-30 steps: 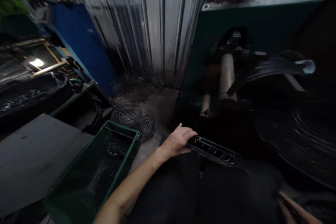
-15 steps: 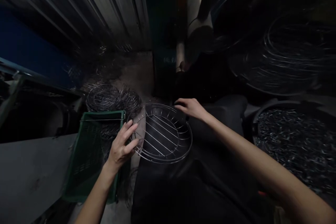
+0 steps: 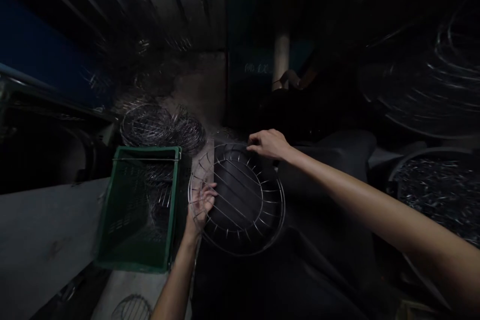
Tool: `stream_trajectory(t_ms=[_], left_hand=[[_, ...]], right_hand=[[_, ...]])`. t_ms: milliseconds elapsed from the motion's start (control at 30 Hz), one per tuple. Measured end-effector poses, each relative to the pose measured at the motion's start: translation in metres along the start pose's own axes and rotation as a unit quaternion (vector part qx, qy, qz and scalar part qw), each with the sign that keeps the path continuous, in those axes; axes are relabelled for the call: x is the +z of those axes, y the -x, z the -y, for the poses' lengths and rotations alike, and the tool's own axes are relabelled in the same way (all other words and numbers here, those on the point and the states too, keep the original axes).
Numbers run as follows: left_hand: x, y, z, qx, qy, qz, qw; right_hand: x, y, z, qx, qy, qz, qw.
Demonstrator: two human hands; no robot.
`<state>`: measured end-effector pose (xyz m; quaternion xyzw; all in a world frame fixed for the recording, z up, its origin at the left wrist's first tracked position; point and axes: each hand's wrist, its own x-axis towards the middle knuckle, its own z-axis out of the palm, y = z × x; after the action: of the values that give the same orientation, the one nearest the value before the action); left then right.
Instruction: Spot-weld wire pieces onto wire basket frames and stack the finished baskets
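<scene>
Holding a round wire basket (image 3: 240,191) over the lap, above some dark cloth (image 3: 243,280), with bars across the bottom and short wires running out to the rim. Gripping the far rim, a bit right of centre, with the right hand (image 3: 268,143), thumb and fingers drawn together in a small pinch. Reaching under the left side with the left hand (image 3: 200,205), fingers half curled and visible through the wires (can't tell from here whether gripping or just propping).

As for labels, can only spot some pale marks (image 3: 256,68) on the dark green panel (image 3: 240,35) up ahead, just left of a pale post (image 3: 282,57). Look like writing, but too dim and blurry to read.

Got a green crate (image 3: 172,210) just left of the basket, partly filled with dark wire stuff (image 3: 164,197), plus a pile of wire rounds (image 3: 148,127) on the floor right behind. Off to the right, can see a heap of small metal bits (image 3: 435,185) in a dark tub (image 3: 392,174). Also catching another wire round (image 3: 133,307) on the floor, bottom left, cut off by the edge.
</scene>
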<state>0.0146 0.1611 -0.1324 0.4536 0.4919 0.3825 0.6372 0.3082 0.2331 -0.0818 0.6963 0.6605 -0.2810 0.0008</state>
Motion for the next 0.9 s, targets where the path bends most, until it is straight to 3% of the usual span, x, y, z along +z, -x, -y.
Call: stream_trajectory(t_ms=[133, 267, 400, 600, 733, 900], left_hand=[[0.027, -0.001, 0.001, -0.050, 0.127, 0.076, 0.988], [0.037, -0.017, -0.024, -0.065, 0.169, 0.117, 0.976], [0.056, -0.035, -0.063, -0.091, 0.244, 0.184, 0.948], [0.109, -0.050, -0.124, -0.122, 0.291, 0.263, 0.912], [0.138, -0.049, -0.151, -0.140, 0.304, 0.248, 0.909], [0.160, -0.045, -0.182, -0.170, 0.325, 0.196, 0.909]], right_hand=[[0.003, 0.000, -0.001, -0.017, 0.016, -0.014, 1.000], [-0.003, 0.010, -0.005, 0.000, -0.027, -0.020, 0.999], [-0.035, 0.047, -0.012, 0.034, -0.139, -0.080, 0.987], [-0.092, 0.110, -0.025, 0.072, -0.192, -0.189, 0.960], [-0.110, 0.118, -0.038, 0.063, -0.191, -0.206, 0.958], [-0.131, 0.113, -0.051, 0.057, -0.231, -0.139, 0.961]])
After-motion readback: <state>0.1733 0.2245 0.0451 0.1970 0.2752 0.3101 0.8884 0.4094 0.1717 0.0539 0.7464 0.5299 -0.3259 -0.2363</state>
